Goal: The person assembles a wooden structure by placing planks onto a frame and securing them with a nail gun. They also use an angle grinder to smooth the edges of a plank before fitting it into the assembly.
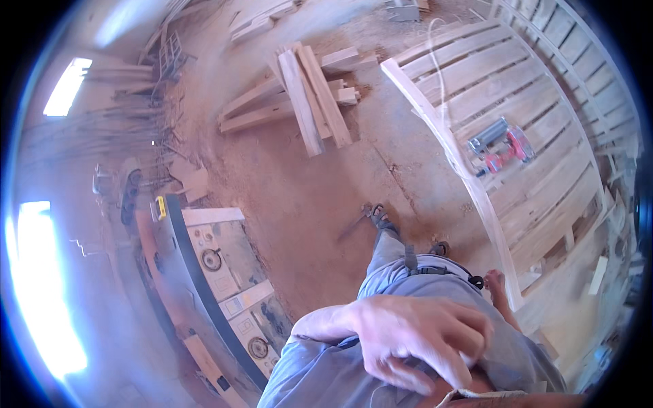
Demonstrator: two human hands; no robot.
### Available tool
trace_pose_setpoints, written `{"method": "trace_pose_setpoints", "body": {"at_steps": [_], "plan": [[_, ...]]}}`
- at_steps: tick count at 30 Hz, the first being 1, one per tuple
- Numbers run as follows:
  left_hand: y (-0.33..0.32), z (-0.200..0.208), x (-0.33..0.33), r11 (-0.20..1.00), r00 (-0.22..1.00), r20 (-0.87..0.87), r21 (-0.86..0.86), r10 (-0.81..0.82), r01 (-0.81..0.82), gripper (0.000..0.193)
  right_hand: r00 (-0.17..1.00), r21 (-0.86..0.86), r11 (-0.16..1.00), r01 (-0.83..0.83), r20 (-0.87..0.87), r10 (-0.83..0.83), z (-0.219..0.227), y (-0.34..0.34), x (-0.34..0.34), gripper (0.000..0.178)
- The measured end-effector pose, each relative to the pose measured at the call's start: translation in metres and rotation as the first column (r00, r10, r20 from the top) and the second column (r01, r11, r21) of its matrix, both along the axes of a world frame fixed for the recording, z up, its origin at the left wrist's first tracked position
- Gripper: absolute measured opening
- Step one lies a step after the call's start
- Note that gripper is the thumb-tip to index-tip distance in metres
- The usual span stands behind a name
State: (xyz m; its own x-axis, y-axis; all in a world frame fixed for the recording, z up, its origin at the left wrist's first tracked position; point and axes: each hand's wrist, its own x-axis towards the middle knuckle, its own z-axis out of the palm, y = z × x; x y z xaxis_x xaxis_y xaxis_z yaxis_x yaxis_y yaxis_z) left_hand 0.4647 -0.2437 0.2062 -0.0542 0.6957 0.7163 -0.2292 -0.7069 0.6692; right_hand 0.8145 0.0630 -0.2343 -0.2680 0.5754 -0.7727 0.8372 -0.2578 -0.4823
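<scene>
The wearer's left hand (422, 333) crossed the body at the lower centre of the frame, its fingers loosely bent, with a gap between the thumb and the rest. Nothing showed in its grasp, though motion blurred it. It lay over the greyish-blue cloth shirt (326, 370), with the fingertips near the pale cloth edge (490, 394) at the bottom; the bent arm seemed to bring it close to the chest.

The right hand (496, 279) was small at the lower right of centre, apparently hanging at the wearer's side. How far its fingers were spread, and whether they gripped anything, I could not tell. Nearest it was the pale, slatted wooden panel (474, 70), which filled the right of the frame.

On those slats lay a red and silver-grey power tool (520, 145), probably on its side so that it rested steadily. A thin pale hose (443, 88) curved above it.

At the upper centre, pale squared timbers (303, 102) crossed others on the dusty brown floor (320, 183); the lower pieces appeared to prop the upper ones. A long dark-edged counter (187, 251) stood at the lower left, with round metal fittings (211, 259) set in its top.
</scene>
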Motion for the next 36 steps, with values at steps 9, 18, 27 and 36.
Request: {"method": "trace_pose_setpoints", "body": {"at_steps": [9,18,27,36], "plan": [[-0.147,-0.123,-0.101,0.495,0.619,0.272,-0.841,0.736,-0.219,0.047,0.967,0.034,0.968,-0.250,0.059,0.248,0.042,-0.063,-0.177,0.009],[-0.189,-0.199,-0.236,0.127,0.483,-0.044,-0.940,0.875,-0.317,0.043,0.673,0.234,0.655,-0.718,-0.005,0.739,-0.008,-0.103,-0.330,0.019],[-0.242,-0.223,-0.373,-0.309,0.449,-0.792,-0.587,0.414,-0.749,0.034,0.756,-0.076,0.774,-0.628,0.177,0.631,-0.062,-0.133,-0.513,0.013],[-0.339,-0.257,-0.489,-0.619,0.401,-0.805,-0.592,0.437,-0.515,0.036,0.768,-0.066,0.796,-0.601,-0.323,0.553,-0.022,-0.271,-0.842,0.006]]}}
